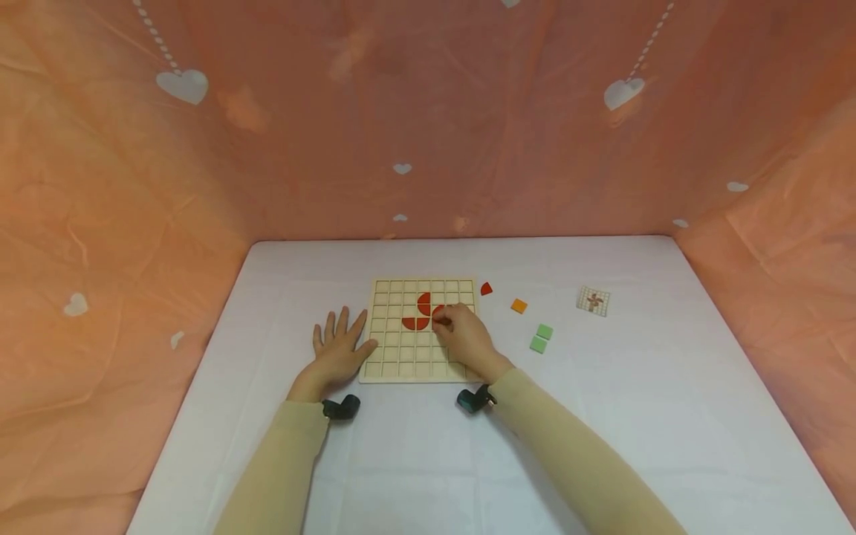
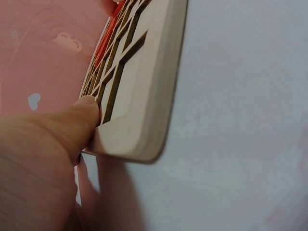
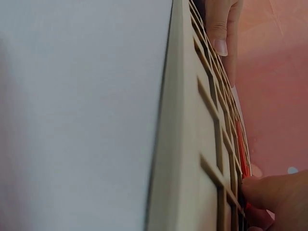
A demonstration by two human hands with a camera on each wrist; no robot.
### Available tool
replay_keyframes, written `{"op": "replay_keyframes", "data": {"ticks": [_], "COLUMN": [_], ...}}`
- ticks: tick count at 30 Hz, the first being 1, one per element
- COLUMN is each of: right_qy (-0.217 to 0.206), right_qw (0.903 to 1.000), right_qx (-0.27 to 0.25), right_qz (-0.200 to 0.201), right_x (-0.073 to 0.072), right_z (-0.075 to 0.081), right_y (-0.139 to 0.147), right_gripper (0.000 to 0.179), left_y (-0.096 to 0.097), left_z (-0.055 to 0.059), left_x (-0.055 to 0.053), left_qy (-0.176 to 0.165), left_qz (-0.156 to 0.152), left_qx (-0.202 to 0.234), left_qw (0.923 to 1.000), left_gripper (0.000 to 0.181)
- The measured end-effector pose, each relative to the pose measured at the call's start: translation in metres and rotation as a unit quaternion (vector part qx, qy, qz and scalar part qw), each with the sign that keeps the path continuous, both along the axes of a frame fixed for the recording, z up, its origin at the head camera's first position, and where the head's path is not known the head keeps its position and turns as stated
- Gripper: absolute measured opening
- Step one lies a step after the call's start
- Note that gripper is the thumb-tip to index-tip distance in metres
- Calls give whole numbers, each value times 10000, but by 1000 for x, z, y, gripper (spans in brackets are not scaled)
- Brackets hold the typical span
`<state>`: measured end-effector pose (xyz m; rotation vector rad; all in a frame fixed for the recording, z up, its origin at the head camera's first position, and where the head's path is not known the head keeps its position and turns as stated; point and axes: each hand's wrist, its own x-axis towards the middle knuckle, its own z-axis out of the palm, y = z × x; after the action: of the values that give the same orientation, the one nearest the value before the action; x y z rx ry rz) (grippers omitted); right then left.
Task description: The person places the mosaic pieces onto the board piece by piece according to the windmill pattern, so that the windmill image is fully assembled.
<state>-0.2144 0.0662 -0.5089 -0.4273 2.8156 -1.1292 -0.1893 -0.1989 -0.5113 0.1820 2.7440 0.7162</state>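
A square wooden grid board [image 1: 406,355] lies on the white table. Near its middle, several red quarter-circle pieces [image 1: 423,302] sit in cells. My right hand [image 1: 464,338] is over the board with thumb and fingers pinched together at a red quarter-circle piece [image 1: 434,325], which they mostly cover. In the right wrist view, the right thumb [image 3: 262,192] is down at the grid beside red. My left hand [image 1: 337,353] lies flat with fingers spread at the board's left side. Its thumb [image 2: 84,115] rests on the board's edge.
Right of the board lie a loose red quarter-circle piece [image 1: 486,288], an orange square tile [image 1: 519,305] and two green square tiles [image 1: 545,331]. Farther right is a small grid card [image 1: 594,301] with a pinwheel-like pattern. An orange-pink cloth [image 1: 428,134] with hearts hangs behind the table.
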Motion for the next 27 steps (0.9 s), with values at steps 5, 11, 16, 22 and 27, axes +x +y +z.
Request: {"op": "replay_keyframes", "data": {"ticks": [5,11,16,22,27], "right_qy": [75,130,54,51,51], "right_qw": [9999,9996,9997,9938,9817], "right_qx": [117,235,93,-470,-651], "right_qz": [49,-24,-201,-1006,-1788], "right_x": [2,5,3,-13,-29], "right_z": [-1,1,4,9,15], "right_y": [0,2,9,29,47], "right_gripper": [19,21,24,29,30], "left_y": [0,-1,-2,-1,-1], "left_z": [-2,-4,-3,0,2], "left_x": [1,2,1,2,2], "left_qy": [-25,-22,11,-34,7], "left_qz": [19,37,8,16,-17], "left_qx": [-7,34,47,108,88], "left_qw": [10000,10000,10000,9999,10000], "left_gripper": [72,72,72,72,72]}}
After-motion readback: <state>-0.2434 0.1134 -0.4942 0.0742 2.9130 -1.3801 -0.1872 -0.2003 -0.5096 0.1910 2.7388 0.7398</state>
